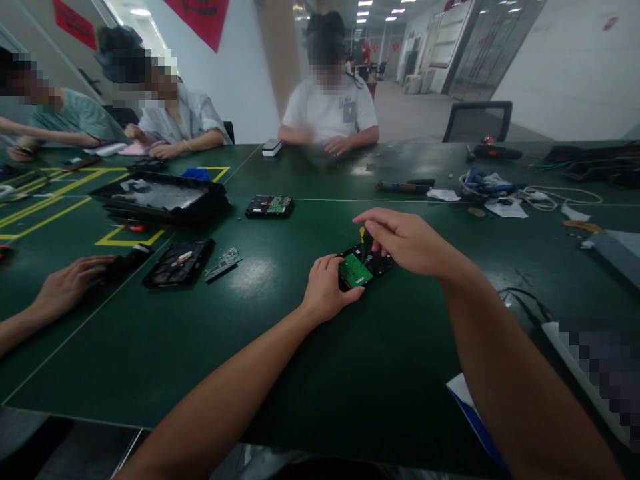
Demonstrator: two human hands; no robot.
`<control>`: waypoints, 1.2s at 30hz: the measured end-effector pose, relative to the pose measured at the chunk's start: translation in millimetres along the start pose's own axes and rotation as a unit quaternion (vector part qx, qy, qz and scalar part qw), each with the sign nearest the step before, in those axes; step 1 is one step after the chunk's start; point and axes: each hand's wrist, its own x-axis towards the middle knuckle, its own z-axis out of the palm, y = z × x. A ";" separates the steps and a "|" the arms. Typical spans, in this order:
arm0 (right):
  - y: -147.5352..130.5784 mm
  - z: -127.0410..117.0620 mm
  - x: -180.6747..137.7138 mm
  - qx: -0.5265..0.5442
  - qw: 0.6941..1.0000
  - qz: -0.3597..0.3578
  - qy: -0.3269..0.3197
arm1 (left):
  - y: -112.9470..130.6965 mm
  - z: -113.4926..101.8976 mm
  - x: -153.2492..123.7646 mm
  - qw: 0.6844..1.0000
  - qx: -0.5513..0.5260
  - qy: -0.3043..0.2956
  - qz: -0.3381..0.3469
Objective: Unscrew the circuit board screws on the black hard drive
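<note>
A long dark-green table [210, 347] fills the room, marked with yellow tape lines, and several people sit along its far and left sides. Behind them run white walls, red banners and a lit corridor.

From the head view, the person's left hand [326, 288] is curled around the near end of a small hard drive [367, 265] lying flat on the table just ahead, pinning it in place. Its green circuit board [355, 271] faces up and seems to sit at a slight angle on the black body, though I cannot tell if it is loose. The right hand [406, 241] is closed in a narrow pinch on a small screwdriver [365, 239] with a yellow tip on its handle, held nearly upright over the drive.

By the look of it the drive is partway apart: the board is exposed but not lifted away.

Farther left lie another hard drive [269, 206], an opened drive casing [179, 263], a loose circuit board [223, 264] and a black tray [159, 198]. A co-worker's hand [70, 283] rests near the left edge. Cables [505, 190] trail on the right.
</note>
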 end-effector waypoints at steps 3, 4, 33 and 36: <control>-2.4 -0.8 0.2 -0.039 0.998 -0.011 0.038 | 0.8 -0.8 0.0 1.000 0.003 -0.001 -0.001; -3.1 -0.8 0.3 -0.048 0.998 -0.006 0.047 | 1.0 -1.0 0.1 1.000 0.003 -0.001 -0.001; 12.6 -0.2 5.8 -0.022 0.996 0.011 0.082 | 0.2 -0.7 0.3 1.000 -0.003 -0.004 -0.001; 17.3 -0.2 6.8 0.016 0.997 0.037 0.067 | 0.1 -0.9 0.4 1.000 -0.005 -0.007 -0.004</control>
